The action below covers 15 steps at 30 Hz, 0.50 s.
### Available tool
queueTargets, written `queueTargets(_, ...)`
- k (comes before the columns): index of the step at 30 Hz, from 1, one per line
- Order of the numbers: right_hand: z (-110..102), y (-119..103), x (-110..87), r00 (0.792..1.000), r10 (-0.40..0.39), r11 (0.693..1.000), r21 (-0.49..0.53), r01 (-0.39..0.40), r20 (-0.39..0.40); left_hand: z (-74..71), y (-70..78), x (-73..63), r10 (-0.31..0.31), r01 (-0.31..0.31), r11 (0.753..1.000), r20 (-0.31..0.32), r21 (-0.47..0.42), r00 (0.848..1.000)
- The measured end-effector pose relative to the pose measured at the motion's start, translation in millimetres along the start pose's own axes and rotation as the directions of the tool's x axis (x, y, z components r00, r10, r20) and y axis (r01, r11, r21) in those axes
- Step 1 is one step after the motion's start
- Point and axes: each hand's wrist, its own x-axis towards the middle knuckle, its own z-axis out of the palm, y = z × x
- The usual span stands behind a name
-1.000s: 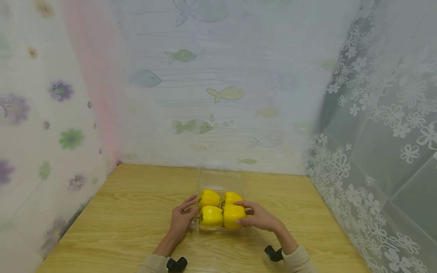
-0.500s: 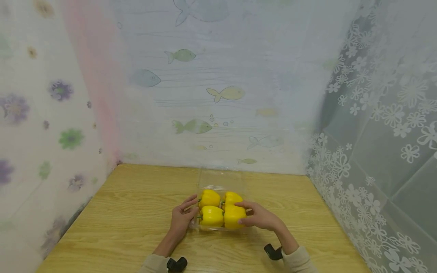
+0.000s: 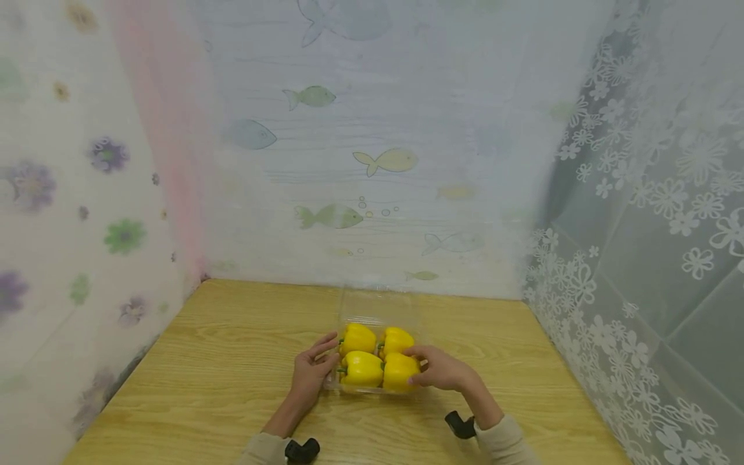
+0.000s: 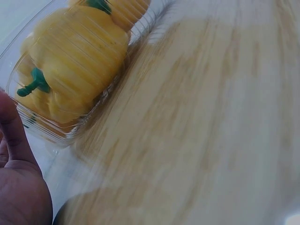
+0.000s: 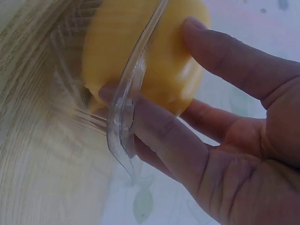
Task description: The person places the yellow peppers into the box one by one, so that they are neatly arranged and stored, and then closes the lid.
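Observation:
A clear plastic clamshell container (image 3: 378,310) stands on the table with its lid swung back, holding several yellow bell peppers in two rows. At the front right is one bell pepper (image 3: 400,372), with the right hand (image 3: 443,369) around its right side. In the right wrist view, the thumb lies on that yellow bell pepper (image 5: 140,56) and other fingers reach past the container's rim (image 5: 126,93). The left hand (image 3: 310,371) rests at the container's left side, fingers extended. Beside it sits the front left bell pepper (image 3: 361,369), its green stem (image 4: 36,83) facing left.
The wood-grain table (image 3: 244,336) extends around the container. A fish-patterned sheet (image 3: 372,161) hangs behind, with flower-patterned sheets on both sides. Black wrist cameras, one on the left wrist (image 3: 302,450) and one on the right (image 3: 460,425), sit low near the table.
The front right bell pepper has sunk lower into the container, with the right hand following it down slightly. The left hand has stayed at the container's left side.

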Motion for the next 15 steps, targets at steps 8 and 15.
queueTargets(8, 0, 4, 5.2, 0.999, 0.026, 0.996, 0.09, -0.028, 0.027, -0.6, -0.3, 0.8, -0.011, 0.011, 1.0, -0.014, 0.008, 1.0)
queueTargets(15, 3, 11, 5.1, 1.0, 0.006, 0.988, 0.156, -0.003, -0.018, -0.4, -0.5, 0.8, -0.013, 0.013, 1.0, -0.004, 0.014, 1.0)
